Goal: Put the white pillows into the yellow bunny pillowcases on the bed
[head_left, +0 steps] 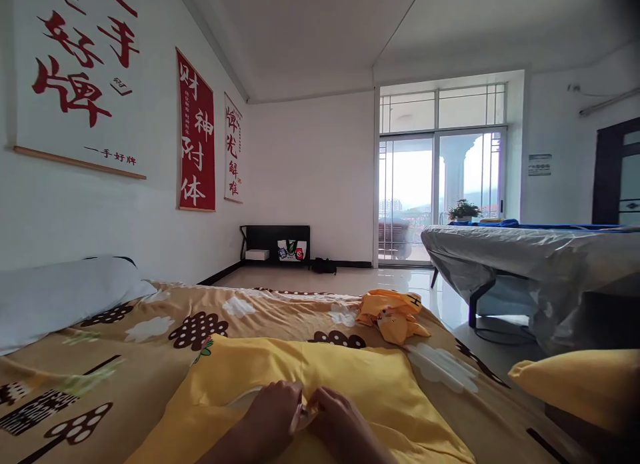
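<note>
A yellow pillowcase [350, 364] with a pillow-like bulge lies on the bed in front of me, a small green leaf print at its far left corner. Beside my left hand [273, 414] a slit in the cloth shows white filling or lining [244, 397]. That hand is closed, pinching the edge of the opening. Close to it on the right, my right hand [337, 417] is also closed on the pillowcase edge, fingertips nearly touching the left ones. A bit of pale cloth shows between the two hands; its exact fold is hard to make out.
The bed has a tan patterned sheet [295, 307]. A crumpled orange cloth [393, 314] lies at its far edge, a white pillow [70, 294] at the left. Another yellow pillow [583, 387] is at the right. Beyond stands a plastic-covered table [500, 251].
</note>
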Demonstrator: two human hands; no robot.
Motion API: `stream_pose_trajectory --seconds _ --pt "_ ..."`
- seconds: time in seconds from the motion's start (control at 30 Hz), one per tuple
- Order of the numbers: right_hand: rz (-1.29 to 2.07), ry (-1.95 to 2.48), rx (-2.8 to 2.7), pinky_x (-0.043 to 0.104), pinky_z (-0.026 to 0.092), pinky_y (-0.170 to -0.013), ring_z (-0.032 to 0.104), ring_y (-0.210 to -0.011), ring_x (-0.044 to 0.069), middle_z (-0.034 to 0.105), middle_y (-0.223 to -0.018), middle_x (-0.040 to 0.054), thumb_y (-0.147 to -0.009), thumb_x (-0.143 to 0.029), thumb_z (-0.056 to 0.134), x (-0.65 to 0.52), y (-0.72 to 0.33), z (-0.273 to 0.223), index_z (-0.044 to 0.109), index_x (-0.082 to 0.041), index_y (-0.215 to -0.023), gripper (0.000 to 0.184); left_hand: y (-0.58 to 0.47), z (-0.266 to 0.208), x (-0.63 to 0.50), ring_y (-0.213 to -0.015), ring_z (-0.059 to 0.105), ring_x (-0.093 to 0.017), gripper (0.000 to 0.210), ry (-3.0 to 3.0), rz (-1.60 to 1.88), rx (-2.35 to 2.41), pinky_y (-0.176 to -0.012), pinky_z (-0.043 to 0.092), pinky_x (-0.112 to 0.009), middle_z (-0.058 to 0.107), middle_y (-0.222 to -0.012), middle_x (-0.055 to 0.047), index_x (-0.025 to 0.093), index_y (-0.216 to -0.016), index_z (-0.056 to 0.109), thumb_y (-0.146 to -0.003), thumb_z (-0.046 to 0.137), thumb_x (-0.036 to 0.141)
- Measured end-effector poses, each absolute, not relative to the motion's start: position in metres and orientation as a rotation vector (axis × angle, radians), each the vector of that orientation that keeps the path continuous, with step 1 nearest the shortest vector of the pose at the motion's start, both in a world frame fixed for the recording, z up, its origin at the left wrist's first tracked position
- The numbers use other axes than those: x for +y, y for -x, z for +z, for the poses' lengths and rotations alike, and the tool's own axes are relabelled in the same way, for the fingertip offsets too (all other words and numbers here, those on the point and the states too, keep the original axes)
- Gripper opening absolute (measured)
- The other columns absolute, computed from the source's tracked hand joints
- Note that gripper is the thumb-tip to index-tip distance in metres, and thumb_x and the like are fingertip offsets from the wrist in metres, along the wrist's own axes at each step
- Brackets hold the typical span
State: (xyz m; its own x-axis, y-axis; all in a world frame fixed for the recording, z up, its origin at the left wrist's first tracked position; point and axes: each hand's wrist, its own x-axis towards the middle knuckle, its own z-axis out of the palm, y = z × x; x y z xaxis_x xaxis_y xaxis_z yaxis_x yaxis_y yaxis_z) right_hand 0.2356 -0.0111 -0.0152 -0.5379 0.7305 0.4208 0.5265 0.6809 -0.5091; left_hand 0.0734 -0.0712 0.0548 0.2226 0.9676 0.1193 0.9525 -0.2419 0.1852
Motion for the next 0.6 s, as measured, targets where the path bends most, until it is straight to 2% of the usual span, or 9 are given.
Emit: stream_pose_trajectory --seconds 0.1,0.23,0.47,0.6 --pt "0.418 0.871 -2.278 0.022 0.039 -0.067 0.058 -0.076 0.014 0.065 -0.084 0.0027 -0.078 -0.009 0.055 -0.014 -0.238 -0.021 0.059 -0.018 -0.079 0.01 -0.076 0.051 -0.066 -0.089 0.063 -0.025 0.024 -2.308 0.327 1.887 -0.075 0.045 -0.034 0.07 -0.095 -0.009 0.018 -0.09 0.064 -0.086 0.044 0.029" --pt "0.352 0.819 -2.293 0.022 0.038 -0.066 0.057 -0.075 0.014 0.064 -0.082 0.0031 -0.08 -0.006 0.05 -0.018 -0.24 -0.018 0.057 -0.017 -0.076 0.014 -0.084 0.051 -0.064 -0.093 0.063 -0.026 0.024 -2.251 0.276 1.969 -0.079 0.045 -0.036 0.069 -0.097 -0.01 0.017 -0.092 0.065 -0.085 0.045 0.028" --pt "-0.113 0.701 -2.241 0.024 0.034 -0.061 0.053 -0.064 0.014 0.06 -0.072 0.0005 -0.083 -0.008 0.05 -0.015 -0.24 -0.022 0.056 -0.02 -0.073 0.016 -0.09 0.045 -0.067 -0.091 0.063 -0.026 0.029 -2.385 0.198 1.978 -0.079 0.047 -0.036 0.068 -0.096 -0.012 0.014 -0.097 0.061 -0.092 0.035 0.025" --pt "-0.215 0.69 -2.176 0.025 0.035 -0.062 0.052 -0.064 0.015 0.058 -0.071 0.0007 -0.085 -0.005 0.048 -0.023 -0.247 -0.009 0.055 -0.02 -0.074 0.019 -0.095 0.052 -0.068 -0.09 0.063 -0.025 0.026 -2.499 0.202 2.004 -0.078 0.047 -0.036 0.065 -0.097 -0.011 0.016 -0.099 0.058 -0.091 0.033 0.018"
